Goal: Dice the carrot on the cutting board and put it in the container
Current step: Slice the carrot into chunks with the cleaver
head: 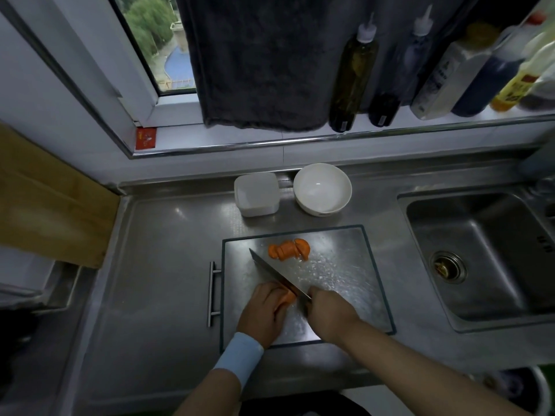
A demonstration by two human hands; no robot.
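A steel cutting board (354, 265) lies on the counter. Near its front edge my left hand (264, 313) grips a carrot piece (286, 297) with curled fingers. My right hand (329, 313) grips the handle of a knife (274, 273), whose blade rests across the carrot piece and points to the far left. A pile of cut carrot pieces (289, 249) lies at the far side of the board. Behind the board stand a square white container (256, 194) and a round white bowl (322, 187), both empty.
A steel sink (486, 250) lies to the right of the board. Several bottles (354, 76) line the window sill, with a dark towel (258, 61) hanging over it. A brown cardboard sheet (45, 202) leans at the left. The board has a bar handle (212, 293) on its left side.
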